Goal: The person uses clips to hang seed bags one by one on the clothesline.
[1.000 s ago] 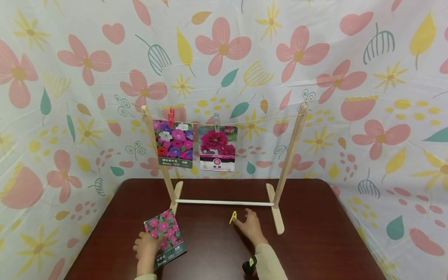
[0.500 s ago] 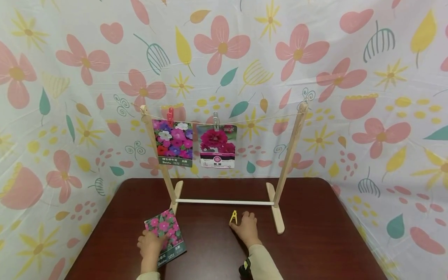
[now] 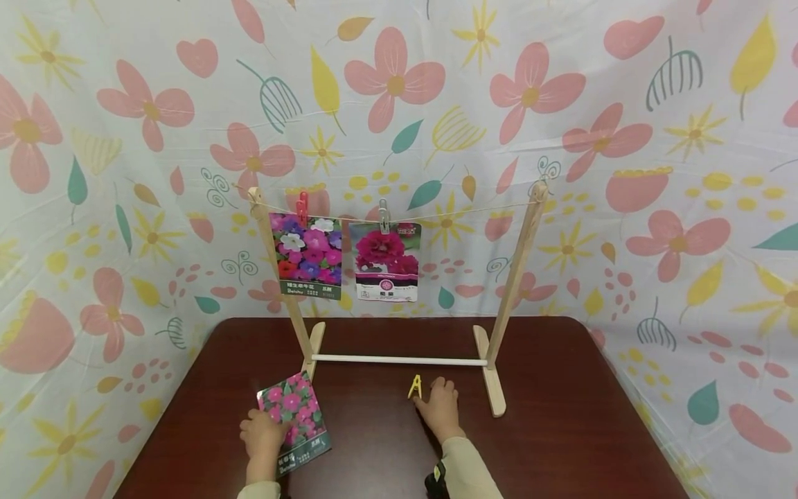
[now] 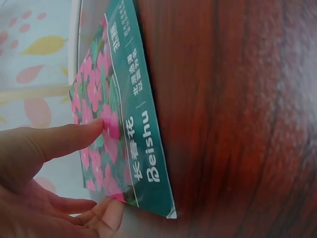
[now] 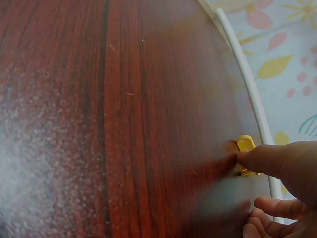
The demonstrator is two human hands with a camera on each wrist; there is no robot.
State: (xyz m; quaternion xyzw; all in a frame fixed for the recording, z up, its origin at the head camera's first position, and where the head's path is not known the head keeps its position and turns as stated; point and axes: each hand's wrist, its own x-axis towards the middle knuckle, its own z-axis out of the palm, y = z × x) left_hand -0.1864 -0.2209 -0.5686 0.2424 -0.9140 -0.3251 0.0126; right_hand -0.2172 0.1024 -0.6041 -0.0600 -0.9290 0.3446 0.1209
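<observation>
My left hand [image 3: 263,436] holds a seed packet [image 3: 305,416] with pink flowers and a green lower band, tilted over the table's left side. In the left wrist view, the thumb [image 4: 89,135] lies across the packet's front, while the other fingers are at its edge and partly behind it. A small yellow clothespin [image 3: 415,387] stands right of centre, just in front of the rack's white rod. Beside it is my right hand [image 3: 441,410]. In the right wrist view, the thumb [image 5: 257,157] touches the yellow clothespin [image 5: 245,142], partly covering it; the other fingers stay apart from it, loosely bent.
A wooden rack [image 3: 515,270] carries a string between two posts. Two seed packets hang there: purple-and-pink flowers [image 3: 312,253] under a red clothespin [image 3: 302,208], dark pink flowers [image 3: 386,267] under a grey clothespin [image 3: 384,216]. The white rod [image 3: 399,360] crosses low above the brown table [image 3: 561,388].
The yellow clothespin has turned at my right thumb, so its two legs now show spread apart. The left hand and its packet have barely shifted.
</observation>
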